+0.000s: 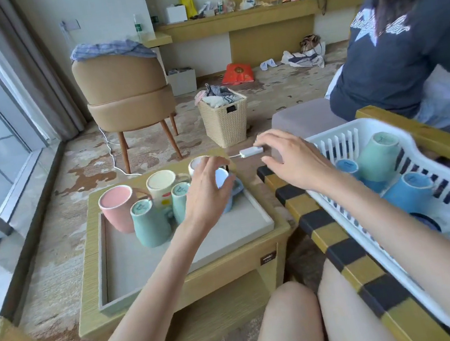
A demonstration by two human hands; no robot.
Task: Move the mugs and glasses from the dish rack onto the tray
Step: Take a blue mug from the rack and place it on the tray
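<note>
A grey tray (227,236) lies on a low wooden table. On it stand several upside-down mugs: a pink mug (118,210), a cream mug (162,186), two green mugs (149,224) and a blue mug (228,191). My left hand (209,190) wraps the blue mug's upturned base, fingers curled on it. My right hand (294,160) hovers open, fingers spread, at the near end of the white dish rack (338,206). The rack holds a green mug (379,156) and two blue mugs (407,192), all upside down.
The rack rests on a yellow-and-black striped surface (344,243) at the right. A person in a dark T-shirt (404,52) sits behind it. A wicker basket (223,118), a tan chair (126,97) and a white charger (250,152) lie beyond the table.
</note>
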